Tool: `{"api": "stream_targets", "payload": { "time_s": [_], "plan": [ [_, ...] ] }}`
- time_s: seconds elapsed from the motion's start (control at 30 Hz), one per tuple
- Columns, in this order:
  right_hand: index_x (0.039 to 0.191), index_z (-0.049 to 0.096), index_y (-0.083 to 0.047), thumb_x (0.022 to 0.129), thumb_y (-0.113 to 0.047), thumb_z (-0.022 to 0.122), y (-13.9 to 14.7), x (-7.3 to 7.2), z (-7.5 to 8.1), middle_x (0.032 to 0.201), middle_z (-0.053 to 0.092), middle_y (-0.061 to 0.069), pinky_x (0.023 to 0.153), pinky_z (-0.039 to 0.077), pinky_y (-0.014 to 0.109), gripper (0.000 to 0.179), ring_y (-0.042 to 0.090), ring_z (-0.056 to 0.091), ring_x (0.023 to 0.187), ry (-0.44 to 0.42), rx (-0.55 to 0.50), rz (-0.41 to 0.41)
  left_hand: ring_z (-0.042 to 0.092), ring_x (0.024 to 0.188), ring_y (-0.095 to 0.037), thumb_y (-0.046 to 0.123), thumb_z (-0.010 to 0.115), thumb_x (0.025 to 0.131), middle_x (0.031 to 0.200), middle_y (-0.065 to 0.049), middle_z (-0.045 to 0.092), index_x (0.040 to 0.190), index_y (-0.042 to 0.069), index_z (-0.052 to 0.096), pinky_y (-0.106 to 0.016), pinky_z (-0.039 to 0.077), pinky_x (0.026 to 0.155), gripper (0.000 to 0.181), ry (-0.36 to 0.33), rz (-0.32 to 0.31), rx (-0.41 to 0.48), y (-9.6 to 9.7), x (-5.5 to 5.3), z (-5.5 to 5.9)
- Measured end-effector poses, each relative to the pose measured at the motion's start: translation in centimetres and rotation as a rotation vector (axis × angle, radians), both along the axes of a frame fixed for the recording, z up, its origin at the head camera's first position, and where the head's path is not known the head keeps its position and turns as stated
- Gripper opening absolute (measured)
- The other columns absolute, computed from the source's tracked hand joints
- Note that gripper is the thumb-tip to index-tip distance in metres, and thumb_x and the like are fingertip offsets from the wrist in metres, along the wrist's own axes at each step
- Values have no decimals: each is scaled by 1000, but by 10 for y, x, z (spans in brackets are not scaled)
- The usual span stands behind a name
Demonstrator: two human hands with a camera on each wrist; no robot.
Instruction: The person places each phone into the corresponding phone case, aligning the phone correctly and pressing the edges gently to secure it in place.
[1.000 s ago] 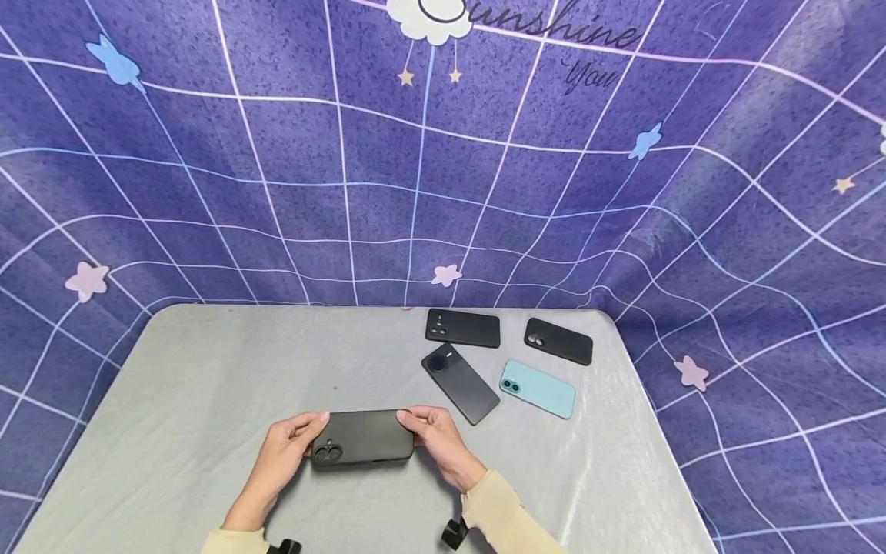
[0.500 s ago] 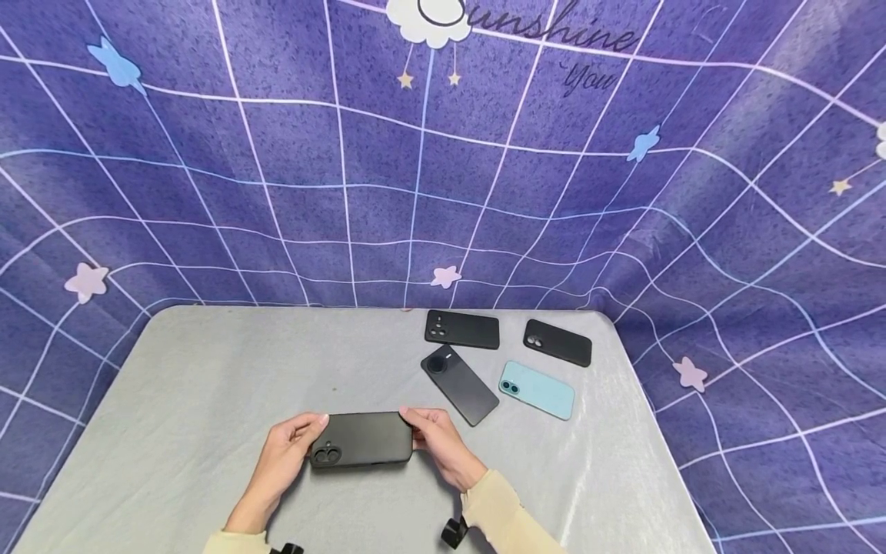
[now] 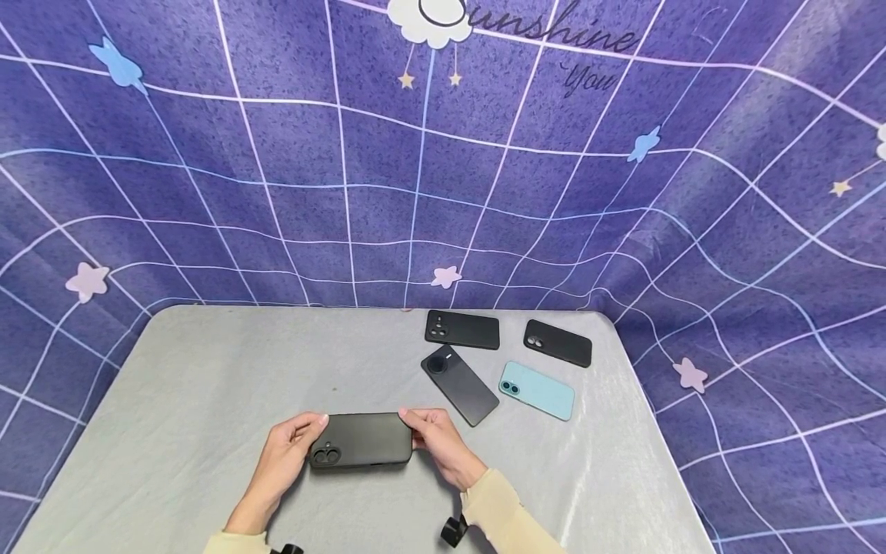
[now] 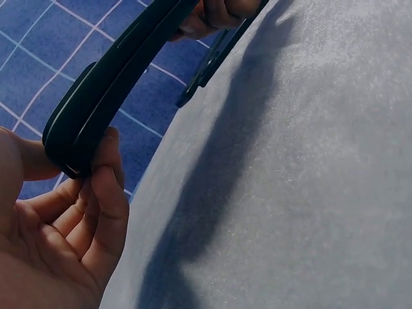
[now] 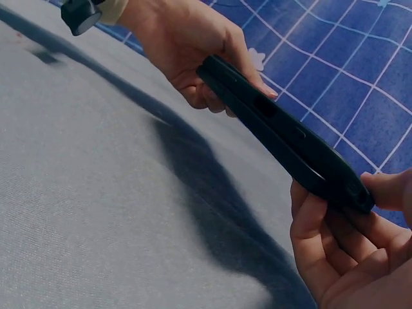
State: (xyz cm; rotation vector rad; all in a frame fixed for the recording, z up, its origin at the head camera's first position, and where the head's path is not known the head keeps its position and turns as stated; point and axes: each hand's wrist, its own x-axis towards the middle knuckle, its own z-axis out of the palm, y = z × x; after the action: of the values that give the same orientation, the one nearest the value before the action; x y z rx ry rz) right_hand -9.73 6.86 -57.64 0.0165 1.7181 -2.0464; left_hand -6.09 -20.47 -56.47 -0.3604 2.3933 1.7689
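My left hand pinches the left end of a black phone case, thumb on top and fingers beneath. At the other end my right hand grips it, with the thumb at the far right corner. The case is level above the table, its back with the two-lens camera cutout facing up at the lower left. In the right wrist view, openings show along the side of the phone case, and a narrow gap runs along its edge near the right fingers. The left wrist view shows layered edges on the phone case.
Right of the hands lie a dark grey phone and a light blue phone. Behind them are two more black phone cases, one in the middle and one farther right. A purple patterned curtain surrounds the grey-covered table.
My right thumb has shifted slightly to the case's far right corner. The hands and the case otherwise stay almost still.
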Motion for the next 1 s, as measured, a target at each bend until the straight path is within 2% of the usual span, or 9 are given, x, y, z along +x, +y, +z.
{"api": "stream_targets", "payload": {
  "time_s": [0.33,0.47,0.7,0.8,1.0],
  "plan": [
    [95,79,1,107,-24,67,-1,1,0,78,72,-9,68,53,19,30,3,64,71,28,17,-30,68,99,-4,42,65,109,110,-4,79,128,2,74,-17,49,92,46,-12,9,-11,3,0,3],
    [98,79,4,107,-25,67,-1,1,1,79,72,-8,69,53,19,32,3,64,72,27,10,-42,67,94,-6,45,65,108,105,-1,79,126,3,75,-19,50,87,47,-26,16,-4,4,-1,3],
    [97,78,3,108,-24,67,-1,1,2,80,71,-8,69,52,19,31,3,63,72,20,21,-90,64,74,-9,42,67,108,94,0,77,128,-1,73,-22,54,67,47,-32,15,87,7,-1,2],
    [98,78,4,107,-22,67,-1,0,2,80,71,-8,69,52,20,30,4,63,71,16,19,-113,69,77,-10,35,68,108,98,-3,79,128,-5,71,-25,58,68,45,-12,2,133,6,0,2],
    [98,78,3,107,-21,67,0,-1,3,80,71,-7,69,53,20,28,4,64,71,19,15,-126,75,86,-15,30,69,108,108,-11,80,131,-9,69,-32,65,75,45,-28,-16,197,3,5,0]
  ]
}}
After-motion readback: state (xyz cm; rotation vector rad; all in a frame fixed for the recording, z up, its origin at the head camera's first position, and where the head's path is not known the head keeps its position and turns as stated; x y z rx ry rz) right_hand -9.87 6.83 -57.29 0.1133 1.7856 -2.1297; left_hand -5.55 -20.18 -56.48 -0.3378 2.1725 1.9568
